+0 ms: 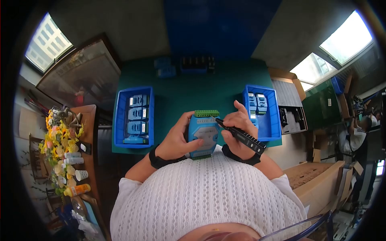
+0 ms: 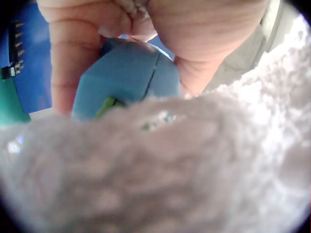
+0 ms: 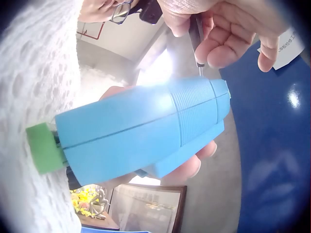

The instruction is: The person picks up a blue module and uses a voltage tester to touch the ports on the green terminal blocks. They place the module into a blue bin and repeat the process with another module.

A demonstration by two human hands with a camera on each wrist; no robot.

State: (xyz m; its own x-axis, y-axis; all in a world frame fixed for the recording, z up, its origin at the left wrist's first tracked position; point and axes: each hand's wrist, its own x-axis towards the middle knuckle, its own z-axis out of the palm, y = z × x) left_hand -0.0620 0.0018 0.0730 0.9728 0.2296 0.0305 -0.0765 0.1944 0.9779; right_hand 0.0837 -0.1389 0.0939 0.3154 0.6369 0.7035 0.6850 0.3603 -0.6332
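Observation:
My left hand grips a light-blue electronic module in front of the chest, thumb across its grey face. A green screw terminal block runs along the module's top end, and another lies at its lower end. Between thumb and fingers my right hand holds a black screwdriver. Its thin tip is right at the upper terminal block. In the right wrist view the module appears from its side, with the metal shaft meeting its far end. Knit fabric covers much of the left wrist view.
On the green table, a blue bin with several similar modules stands left, another bin with modules right. More modules lie at the back. Open cardboard boxes stand right of the table; a flower-decked wooden table stands left.

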